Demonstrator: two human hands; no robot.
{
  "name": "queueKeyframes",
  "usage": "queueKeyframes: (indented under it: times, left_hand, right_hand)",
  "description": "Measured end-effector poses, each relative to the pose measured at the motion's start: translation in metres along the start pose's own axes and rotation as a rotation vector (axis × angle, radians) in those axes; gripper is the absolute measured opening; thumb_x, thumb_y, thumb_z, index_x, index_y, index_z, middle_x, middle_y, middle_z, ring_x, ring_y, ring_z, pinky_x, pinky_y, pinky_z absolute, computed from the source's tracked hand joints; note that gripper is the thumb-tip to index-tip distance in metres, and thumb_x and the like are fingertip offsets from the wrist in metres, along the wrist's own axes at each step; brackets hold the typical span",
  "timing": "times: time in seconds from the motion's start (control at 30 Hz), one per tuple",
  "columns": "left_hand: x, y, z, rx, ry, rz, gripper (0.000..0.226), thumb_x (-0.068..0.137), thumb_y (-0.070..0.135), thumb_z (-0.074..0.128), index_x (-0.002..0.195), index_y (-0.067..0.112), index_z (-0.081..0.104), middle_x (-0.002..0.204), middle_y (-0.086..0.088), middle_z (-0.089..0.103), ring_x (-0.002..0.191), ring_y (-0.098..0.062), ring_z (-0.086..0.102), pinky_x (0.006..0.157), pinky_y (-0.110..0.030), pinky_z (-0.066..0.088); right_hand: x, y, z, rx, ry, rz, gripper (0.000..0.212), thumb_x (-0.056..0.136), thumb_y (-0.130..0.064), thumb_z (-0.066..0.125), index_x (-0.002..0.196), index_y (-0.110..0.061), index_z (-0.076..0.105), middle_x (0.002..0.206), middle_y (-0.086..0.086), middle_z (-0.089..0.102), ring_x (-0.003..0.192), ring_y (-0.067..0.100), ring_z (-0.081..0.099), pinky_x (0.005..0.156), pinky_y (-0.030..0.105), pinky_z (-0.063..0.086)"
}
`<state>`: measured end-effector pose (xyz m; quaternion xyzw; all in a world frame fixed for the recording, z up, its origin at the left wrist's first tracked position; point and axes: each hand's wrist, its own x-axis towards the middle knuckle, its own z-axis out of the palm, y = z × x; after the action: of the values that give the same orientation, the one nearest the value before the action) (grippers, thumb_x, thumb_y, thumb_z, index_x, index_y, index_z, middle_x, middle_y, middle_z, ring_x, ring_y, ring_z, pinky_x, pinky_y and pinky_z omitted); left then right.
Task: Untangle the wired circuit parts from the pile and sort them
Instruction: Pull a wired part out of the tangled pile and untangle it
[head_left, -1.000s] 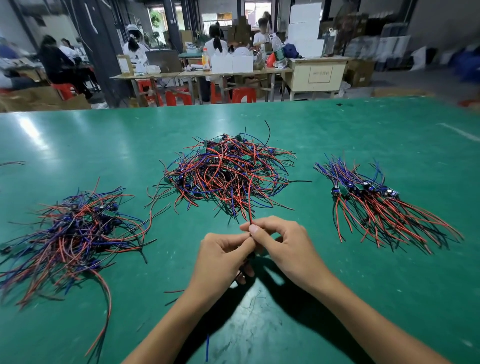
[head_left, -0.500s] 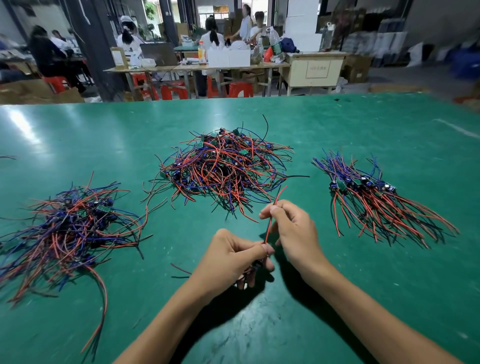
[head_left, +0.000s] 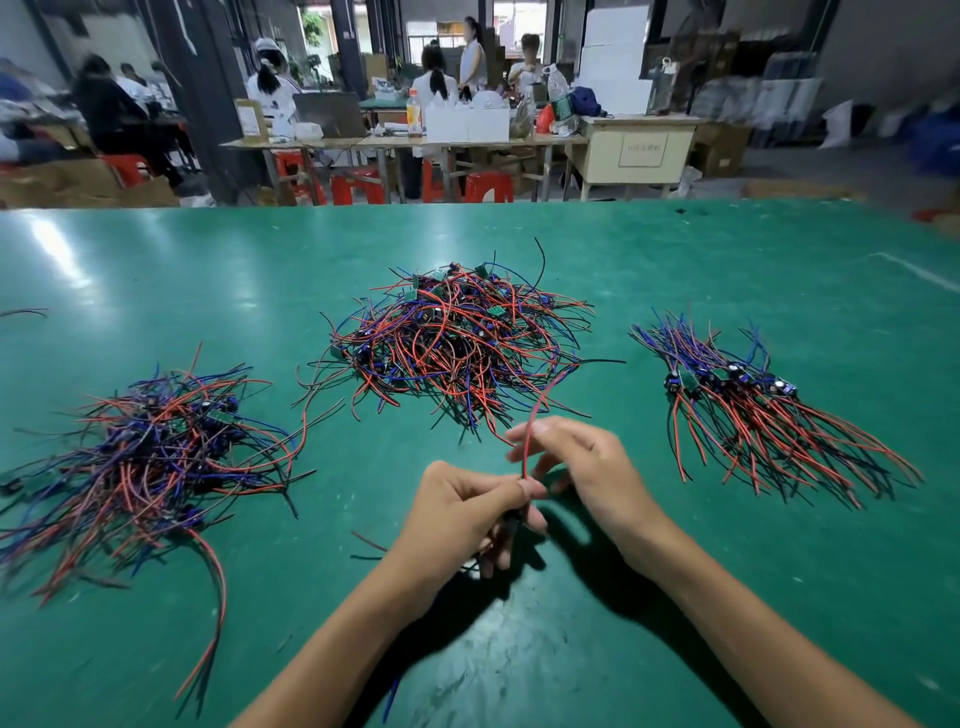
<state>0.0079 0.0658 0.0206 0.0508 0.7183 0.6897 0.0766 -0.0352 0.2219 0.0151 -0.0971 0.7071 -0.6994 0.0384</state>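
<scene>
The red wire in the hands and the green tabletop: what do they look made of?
Red wire: probably plastic-insulated lead, smooth and flexible; it bends in a soft curve between the left hand and right hand. The conductor inside is not visible.
Tabletop: looks like a green rubber or vinyl mat, semi-gloss; it reflects ceiling lights and shows scuffs and scratches.

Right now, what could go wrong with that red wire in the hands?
The red wire the right hand pinches reaches up to the edge of the middle pile, so it might snag and drag other wires along. The left hand grips the lower end; a hard pull might strain it. Placed carelessly, it could muddle the neat bundle on the right.
</scene>
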Motion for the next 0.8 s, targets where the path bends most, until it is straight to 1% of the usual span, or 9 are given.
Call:
queueKeyframes:
  times: [0.07, 0.17, 0.23, 0.33, 0.4, 0.5, 0.57, 0.7, 0.8]
  left_hand:
    - [0.003, 0.0, -0.001, 0.007, 0.09, 0.025, 0.035, 0.095, 0.009, 0.062, 0.064, -0.001, 0.074, 0.045, -0.004, 0.059, 0.033, -0.014, 0.046, 0.035, -0.02, 0.036]
    - [0.003, -0.001, -0.003, 0.062, 0.116, 0.053, 0.038, 0.095, 0.009, 0.062, 0.059, 0.004, 0.073, 0.045, -0.008, 0.057, 0.034, -0.019, 0.044, 0.036, -0.021, 0.036]
    - [0.003, -0.002, -0.005, 0.123, 0.095, 0.055, 0.036, 0.094, 0.01, 0.063, 0.061, 0.004, 0.074, 0.046, -0.016, 0.056, 0.034, -0.02, 0.043, 0.037, -0.02, 0.035]
    - [0.004, -0.002, -0.005, 0.144, -0.016, 0.026, 0.028, 0.092, 0.015, 0.069, 0.068, 0.003, 0.077, 0.061, -0.025, 0.066, 0.035, -0.018, 0.043, 0.039, -0.02, 0.035]
    - [0.002, -0.002, -0.002, 0.129, -0.11, -0.005, 0.022, 0.092, 0.015, 0.07, 0.075, 0.004, 0.08, 0.071, -0.02, 0.073, 0.036, -0.015, 0.045, 0.039, -0.019, 0.035]
    - [-0.001, 0.0, 0.002, 0.138, -0.199, -0.035, 0.019, 0.092, 0.013, 0.069, 0.079, 0.006, 0.081, 0.075, -0.013, 0.076, 0.037, -0.014, 0.049, 0.04, -0.019, 0.037]
    - [-0.001, 0.002, 0.002, 0.086, -0.221, -0.046, 0.018, 0.093, 0.011, 0.068, 0.082, 0.004, 0.081, 0.079, -0.013, 0.076, 0.044, -0.012, 0.054, 0.043, -0.02, 0.042]
    - [-0.005, 0.006, -0.006, -0.107, -0.195, -0.025, 0.025, 0.087, 0.028, 0.071, 0.094, 0.007, 0.081, 0.089, -0.008, 0.077, 0.07, -0.013, 0.057, 0.068, -0.018, 0.049]
    - [-0.002, 0.011, -0.011, -0.354, -0.108, 0.023, 0.02, 0.086, 0.025, 0.069, 0.095, 0.011, 0.081, 0.091, -0.002, 0.074, 0.071, -0.008, 0.058, 0.069, -0.017, 0.051]
  right_hand:
    - [-0.006, 0.006, 0.013, -0.081, -0.111, -0.031, 0.026, 0.099, -0.029, 0.054, 0.096, -0.014, 0.076, 0.079, -0.001, 0.072, 0.066, 0.011, 0.061, 0.064, 0.023, 0.051]
    - [-0.007, 0.012, 0.023, -0.136, -0.105, -0.05, 0.031, 0.095, -0.036, 0.048, 0.095, -0.018, 0.074, 0.08, 0.011, 0.073, 0.07, 0.035, 0.067, 0.072, 0.049, 0.054]
    - [-0.006, 0.013, 0.022, -0.128, -0.051, -0.048, 0.03, 0.093, -0.035, 0.048, 0.091, -0.019, 0.073, 0.077, 0.013, 0.071, 0.061, 0.029, 0.063, 0.063, 0.04, 0.051]
    - [0.0, 0.009, 0.016, -0.043, 0.091, 0.028, 0.029, 0.1, -0.021, 0.048, 0.085, -0.018, 0.073, 0.082, 0.003, 0.075, 0.06, 0.018, 0.061, 0.051, 0.026, 0.047]
    - [0.006, 0.003, 0.006, 0.003, 0.218, 0.076, 0.032, 0.1, -0.012, 0.045, 0.083, -0.019, 0.071, 0.091, -0.002, 0.077, 0.062, 0.015, 0.063, 0.048, 0.022, 0.045]
    - [0.009, -0.004, -0.01, 0.061, 0.344, 0.115, 0.031, 0.098, -0.011, 0.044, 0.084, -0.018, 0.07, 0.091, -0.003, 0.078, 0.059, 0.014, 0.061, 0.047, 0.021, 0.045]
    - [0.009, -0.006, -0.014, 0.112, 0.342, 0.117, 0.03, 0.099, -0.014, 0.043, 0.087, -0.017, 0.07, 0.089, -0.003, 0.078, 0.056, 0.01, 0.06, 0.046, 0.021, 0.047]
    - [0.012, -0.013, -0.022, 0.225, 0.234, 0.09, 0.03, 0.105, -0.029, 0.041, 0.105, -0.021, 0.07, 0.097, 0.001, 0.079, 0.062, 0.011, 0.065, 0.052, 0.02, 0.049]
    - [0.009, -0.012, -0.02, 0.096, 0.147, 0.07, 0.019, 0.106, -0.028, 0.047, 0.117, -0.023, 0.061, 0.098, 0.002, 0.078, 0.065, 0.013, 0.065, 0.052, 0.02, 0.049]
